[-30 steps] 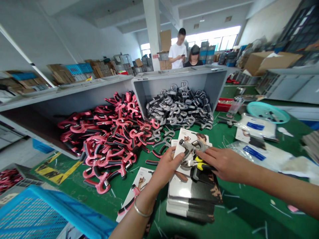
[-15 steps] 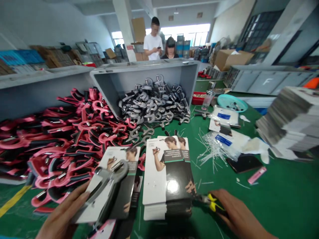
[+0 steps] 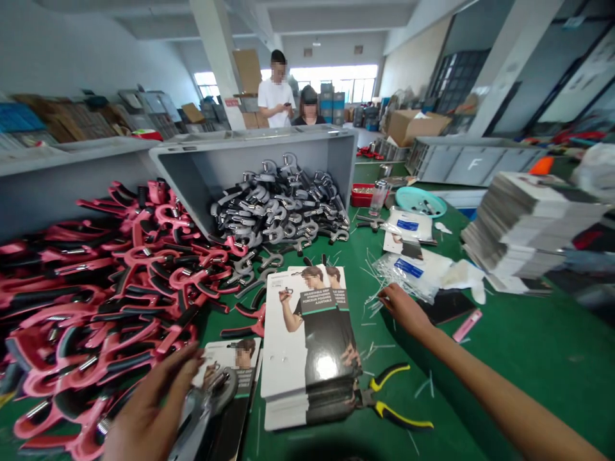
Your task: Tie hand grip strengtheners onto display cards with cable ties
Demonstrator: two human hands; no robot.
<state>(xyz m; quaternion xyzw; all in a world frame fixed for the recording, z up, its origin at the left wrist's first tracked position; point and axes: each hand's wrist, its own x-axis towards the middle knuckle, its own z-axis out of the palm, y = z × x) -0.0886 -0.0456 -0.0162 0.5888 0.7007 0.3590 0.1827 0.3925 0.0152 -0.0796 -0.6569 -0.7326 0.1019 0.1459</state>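
My left hand (image 3: 151,406) is at the lower left, slightly blurred, fingers stretched out beside a grey hand grip strengthener (image 3: 223,390). That strengthener lies on a printed backing card (image 3: 244,368). My right hand (image 3: 406,310) reaches to the loose white cable ties (image 3: 379,278), fingertips pinched at the edge of the bundle. Yellow-and-black cutting pliers (image 3: 382,397) lie on the table with handles apart, their jaws against a stack of printed cards (image 3: 286,339) in the middle.
Pink grip strengtheners (image 3: 129,275) are heaped at left. A tipped grey crate (image 3: 187,186) holds grey ones. To the right are plastic bags (image 3: 408,224), a pink lighter-like object (image 3: 467,325), a turquoise plate (image 3: 408,198) and stacked cards (image 3: 509,224). Two people (image 3: 276,96) are beyond.
My right hand has let go of the pliers and moved up to the cable ties. My left hand has loosened from the card and strengthener, which now sit lower. The view has shifted.
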